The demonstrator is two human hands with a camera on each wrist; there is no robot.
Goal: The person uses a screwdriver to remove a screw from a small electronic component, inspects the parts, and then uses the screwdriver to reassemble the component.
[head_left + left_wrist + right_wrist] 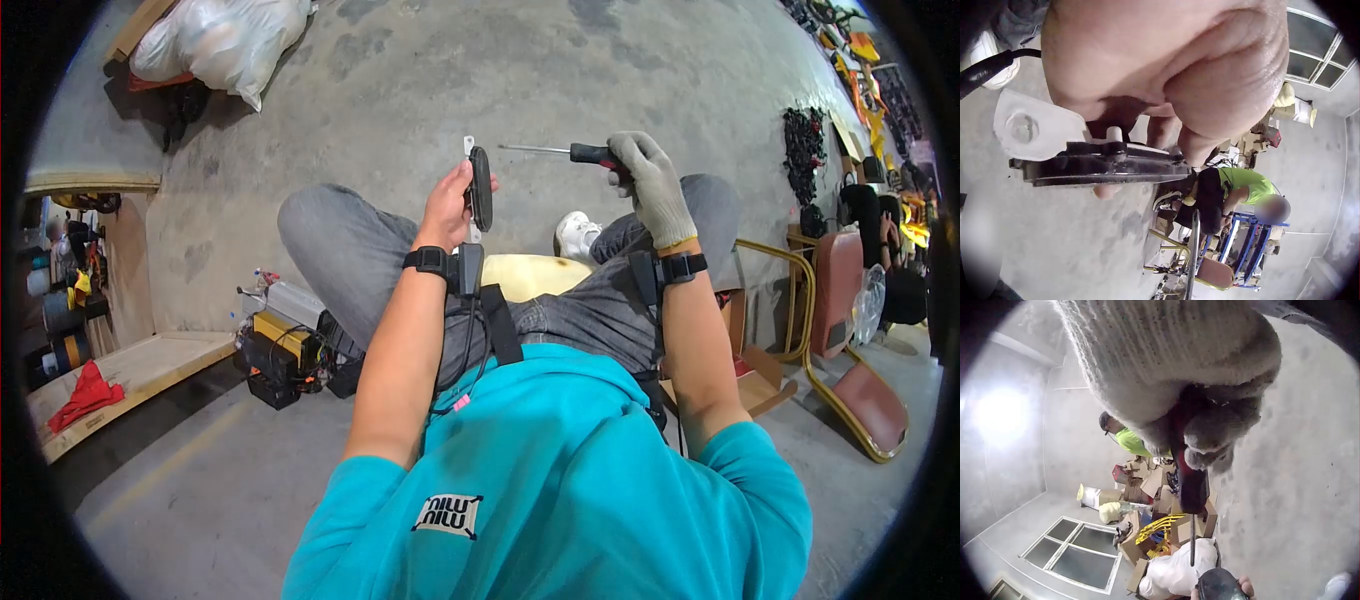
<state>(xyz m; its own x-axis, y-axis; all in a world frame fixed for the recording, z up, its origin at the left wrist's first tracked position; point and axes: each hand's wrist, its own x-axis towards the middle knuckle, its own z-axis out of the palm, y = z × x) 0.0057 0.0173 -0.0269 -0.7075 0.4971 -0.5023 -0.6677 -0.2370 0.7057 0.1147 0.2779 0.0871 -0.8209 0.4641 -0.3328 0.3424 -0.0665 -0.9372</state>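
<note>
My bare left hand grips a flat black oval part with a pale metal tab standing out at its far end. In the left wrist view the tab has a round hole, and small pegs rise from the part's back. A knitted glove covers my right hand, whose fingers are wrapped around the red and black handle of a screwdriver. Its thin shaft points left toward the oval part, with a gap between tip and part in the head view.
Stacked electronic units with cables sit beside my left knee. A white plastic bag lies on the floor ahead. On the right are a tipped chair and an open cardboard box. Another person sits farther off.
</note>
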